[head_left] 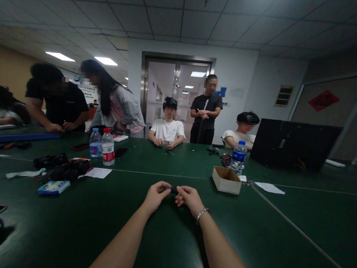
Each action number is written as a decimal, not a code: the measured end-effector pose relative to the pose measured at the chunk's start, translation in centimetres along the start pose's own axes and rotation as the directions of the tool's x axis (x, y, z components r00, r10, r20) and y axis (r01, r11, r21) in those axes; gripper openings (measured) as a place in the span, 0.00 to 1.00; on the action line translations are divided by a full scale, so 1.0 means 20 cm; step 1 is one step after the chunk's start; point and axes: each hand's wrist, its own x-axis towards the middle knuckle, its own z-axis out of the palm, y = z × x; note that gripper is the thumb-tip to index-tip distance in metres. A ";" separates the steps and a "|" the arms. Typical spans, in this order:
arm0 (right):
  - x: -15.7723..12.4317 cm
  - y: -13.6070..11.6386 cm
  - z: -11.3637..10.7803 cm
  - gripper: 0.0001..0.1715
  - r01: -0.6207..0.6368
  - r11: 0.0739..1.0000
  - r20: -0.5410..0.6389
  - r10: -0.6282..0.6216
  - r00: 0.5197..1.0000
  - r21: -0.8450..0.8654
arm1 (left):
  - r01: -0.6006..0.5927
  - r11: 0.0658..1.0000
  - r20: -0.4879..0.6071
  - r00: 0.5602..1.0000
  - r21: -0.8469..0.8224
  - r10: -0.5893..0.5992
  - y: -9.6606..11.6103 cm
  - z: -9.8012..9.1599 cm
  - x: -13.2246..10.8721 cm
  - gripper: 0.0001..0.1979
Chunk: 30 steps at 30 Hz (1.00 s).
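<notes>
Evidently both hands meet at a small dark object (174,190), just above the table and near the middle of the view. The left hand (156,198) pinches one end between thumb and fingers, and the right hand (191,201), with a silvery bracelet (202,215) at its wrist, pinches the other; the fingers hide much of its shape.

To the right and farther off, well apart from the right hand, an open cardboard box (225,185) turns a low wall this way, with a blue-capped bottle (239,158) just behind. Leftward, well apart from the left hand, lie a blue-and-white packet (53,187) and a heap of dark gear (69,168), a white paper (98,173) at its edge. Green tabletop (110,228) spreads on either side of both forearms; one pale seam (162,174) crosses beyond the hands, another slants down the right.

Across the table a person in a white shirt (168,129) sits before glazed doors (157,88), and a person in dark clothes (202,123) stands beside them. A black monitor (293,144) stands at the right, under a panelled ceiling (188,18).
</notes>
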 end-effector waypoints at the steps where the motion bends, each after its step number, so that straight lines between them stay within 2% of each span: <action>1: 0.00 0.00 0.00 0.13 -0.005 1.000 0.002 0.005 1.000 -0.010 | -0.004 1.000 -0.002 1.000 -0.011 0.004 0.00 0.00 0.00 0.11; 5: 0.01 0.01 0.00 0.16 -0.019 0.999 -0.006 0.019 1.000 -0.044 | -0.012 1.000 -0.028 1.000 -0.029 0.011 -0.01 0.01 0.01 0.12; 9: 0.00 0.01 0.01 0.14 -0.003 1.000 -0.025 0.003 1.000 -0.026 | 0.073 0.997 -0.051 0.996 -0.001 -0.073 -0.05 0.01 0.03 0.15; 11: 0.00 0.01 0.02 0.16 0.008 1.000 -0.047 -0.008 0.999 -0.007 | 0.111 0.994 -0.055 0.992 0.003 -0.111 -0.05 0.02 0.03 0.16; 19: -0.01 0.02 0.00 0.26 0.140 0.990 -0.004 -0.140 0.990 0.021 | 0.200 0.972 -0.114 0.976 0.123 -0.187 -0.02 0.04 0.02 0.24; 25: -0.03 0.00 -0.01 0.25 0.169 0.985 0.021 -0.169 0.985 0.021 | 0.262 0.937 -0.208 0.954 0.230 -0.215 -0.01 0.05 0.03 0.28; 30: -0.02 0.00 -0.01 0.24 0.179 0.984 -0.005 -0.179 0.984 -0.003 | 0.332 0.895 -0.225 0.936 0.299 -0.272 0.01 0.07 0.05 0.28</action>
